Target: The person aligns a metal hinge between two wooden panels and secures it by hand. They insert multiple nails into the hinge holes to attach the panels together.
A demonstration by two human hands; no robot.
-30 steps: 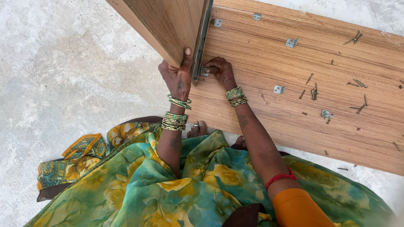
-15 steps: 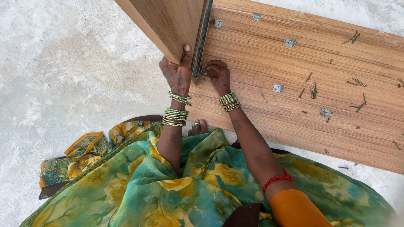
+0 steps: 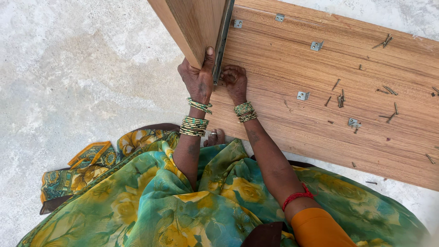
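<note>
Right hand [image 3: 234,80] has crept nearer the upright panel [image 3: 194,25]; left hand [image 3: 197,78] grips it.

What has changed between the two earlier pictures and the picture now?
Very little. The right hand slid slightly closer to the metal rail on the upright panel. The left hand keeps its grip on that panel's edge. The flat board, its brackets and the loose screws stayed in place.

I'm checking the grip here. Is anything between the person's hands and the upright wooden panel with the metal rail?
Nothing visible. The left hand grips the upright wooden panel by its corner; the right hand rests at the foot of its metal rail.
</note>
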